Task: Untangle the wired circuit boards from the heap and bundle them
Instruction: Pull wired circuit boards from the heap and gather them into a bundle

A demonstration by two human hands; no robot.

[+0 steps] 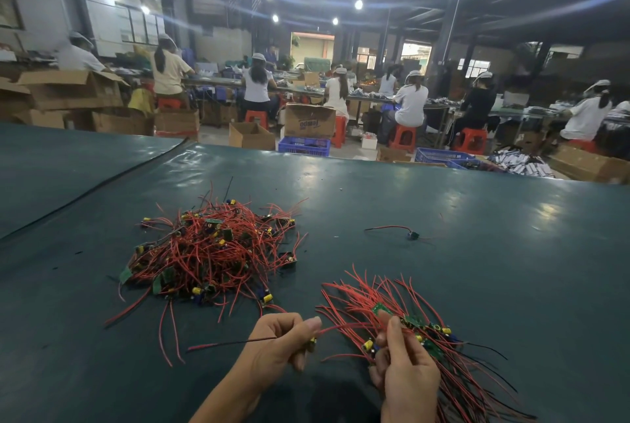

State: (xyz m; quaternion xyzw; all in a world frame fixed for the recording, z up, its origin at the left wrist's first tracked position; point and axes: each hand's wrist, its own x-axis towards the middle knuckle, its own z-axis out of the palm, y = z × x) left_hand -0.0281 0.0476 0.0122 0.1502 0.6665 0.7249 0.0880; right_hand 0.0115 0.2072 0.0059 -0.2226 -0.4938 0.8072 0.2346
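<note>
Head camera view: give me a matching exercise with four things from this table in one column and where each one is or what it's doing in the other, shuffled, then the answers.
Column one:
1. heap
2. lone wired board
3. bundle
4. left hand

Column two:
A. gripped by the right hand
B. lying by itself on the green mat, right of the pile
C. pinching a freed board
D. piled loose on the mat, no hand on it

Pairs: 1-D, 2-B, 3-A, 4-C.
</note>
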